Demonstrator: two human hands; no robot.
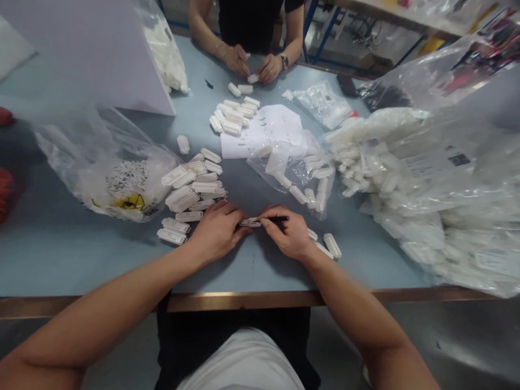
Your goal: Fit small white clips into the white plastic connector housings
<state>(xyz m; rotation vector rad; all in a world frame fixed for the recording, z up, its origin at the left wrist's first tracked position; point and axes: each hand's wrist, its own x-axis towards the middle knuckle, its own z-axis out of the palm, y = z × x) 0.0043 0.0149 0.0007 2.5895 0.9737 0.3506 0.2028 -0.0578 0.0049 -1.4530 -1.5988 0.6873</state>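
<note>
Between my hands is a small white plastic block with rows of dark slots or marks on its face. My left hand pinches its left end between thumb and fingers. My right hand is closed round a thin black pen-like tool, whose tip meets the block's right part. Left of the block, close beyond my left hand, lies a heap of similar white blocks. A few more blocks rest just right of my right wrist, partly hidden by it.
A clear bag of small black-and-white pieces stands at left. Large bags of white parts fill the right side. Ahead are a paper sheet, an open bag with blocks and another pile. A co-worker's hands handle blocks opposite.
</note>
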